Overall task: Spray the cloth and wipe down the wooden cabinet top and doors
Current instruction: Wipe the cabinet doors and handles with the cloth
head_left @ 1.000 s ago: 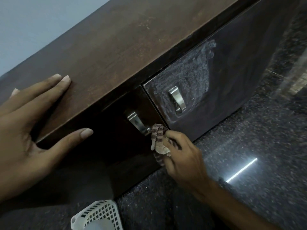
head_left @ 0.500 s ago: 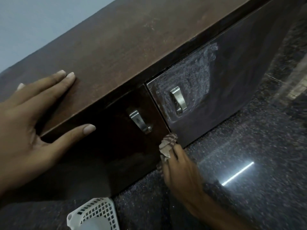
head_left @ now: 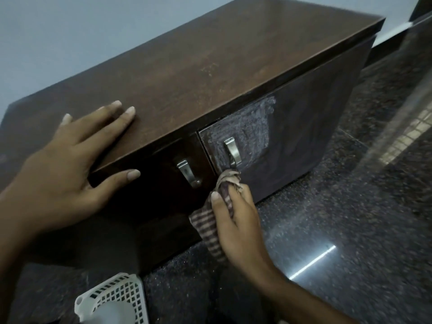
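Observation:
A low dark wooden cabinet fills the middle of the view, with two doors, each with a metal handle. My left hand lies flat on the cabinet top near its front left edge, thumb hooked over the edge. My right hand grips a striped brown cloth and presses its bunched end against the right door, just below that door's handle. A hazy smeared patch covers the right door around the handle. The left door looks dark, and its handle is free.
A white perforated plastic basket sits on the floor at the bottom left. The floor is polished dark speckled stone with a bright light reflection. A pale wall stands behind the cabinet.
My right hand with the cloth slid down the seam between the doors, then came back up to just under the right door's handle. The view has pulled back; my left hand stays on the top.

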Demonstrator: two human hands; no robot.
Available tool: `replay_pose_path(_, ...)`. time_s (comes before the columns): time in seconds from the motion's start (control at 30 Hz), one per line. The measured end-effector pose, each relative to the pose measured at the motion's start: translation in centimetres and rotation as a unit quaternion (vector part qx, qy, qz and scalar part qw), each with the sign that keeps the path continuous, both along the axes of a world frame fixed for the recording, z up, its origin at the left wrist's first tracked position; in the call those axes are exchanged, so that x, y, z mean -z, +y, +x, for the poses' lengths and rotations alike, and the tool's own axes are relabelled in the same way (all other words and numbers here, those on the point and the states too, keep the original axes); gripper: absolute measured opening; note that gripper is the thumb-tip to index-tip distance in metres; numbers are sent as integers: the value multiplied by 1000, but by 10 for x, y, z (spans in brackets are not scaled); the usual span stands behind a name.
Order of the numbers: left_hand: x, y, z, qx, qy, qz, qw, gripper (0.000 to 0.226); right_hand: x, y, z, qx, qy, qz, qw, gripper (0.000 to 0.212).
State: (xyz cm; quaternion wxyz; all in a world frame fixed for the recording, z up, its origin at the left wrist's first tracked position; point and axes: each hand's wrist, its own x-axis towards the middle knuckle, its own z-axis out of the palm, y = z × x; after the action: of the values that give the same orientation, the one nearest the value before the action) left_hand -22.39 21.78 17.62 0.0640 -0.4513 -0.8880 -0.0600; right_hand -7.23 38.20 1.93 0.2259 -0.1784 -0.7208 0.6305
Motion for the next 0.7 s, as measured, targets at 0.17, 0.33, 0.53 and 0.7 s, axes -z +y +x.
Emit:
replay_pose_path(0.17,-7,72,3,121,-15,-33,992,73,-25,3,-15,-21,-61,-83,994,37)
replay_pose_path(0.33,-7,125,-6,169,-43,-2,985,63,-55,4,-23,8,-41,16,999,35)
replay_pose_path(0.53,-2,119,-5,166,-35,78,982,60,-73,4,-20,-14,-45,29,998,23)
replay_pose_path(0.7,0,115,-5,163,1,128,978,45,-77,0,-16,-6,-128,2,992,25)
